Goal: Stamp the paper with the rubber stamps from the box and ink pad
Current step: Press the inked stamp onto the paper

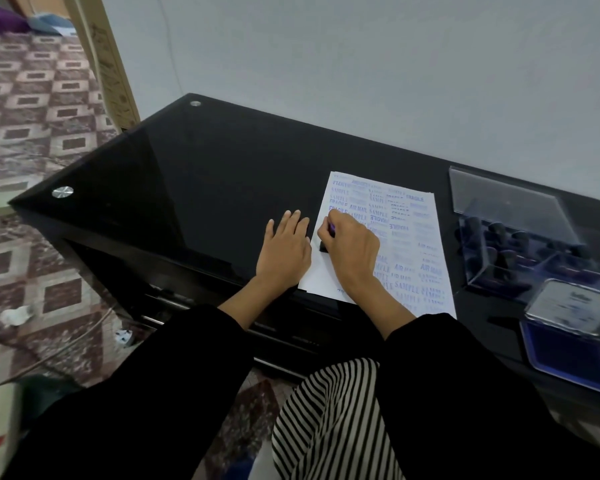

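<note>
A white paper (420, 233) covered with several blue stamp prints lies on the black glass table (194, 174). My right hand (352, 244) grips a black rubber stamp (324, 247) and holds it down on the paper's left part. My left hand (286, 247) lies flat with straight fingers on the table, touching the paper's left edge. To the right stands a clear plastic box (520, 237) with its lid up and several dark stamps inside. An open blue ink pad (568, 348) sits in front of the box.
The table's near edge runs under my forearms. A light wall rises behind the table. Patterned floor lies to the left, with a white object at the lower left corner. A striped cloth hangs between my black sleeves.
</note>
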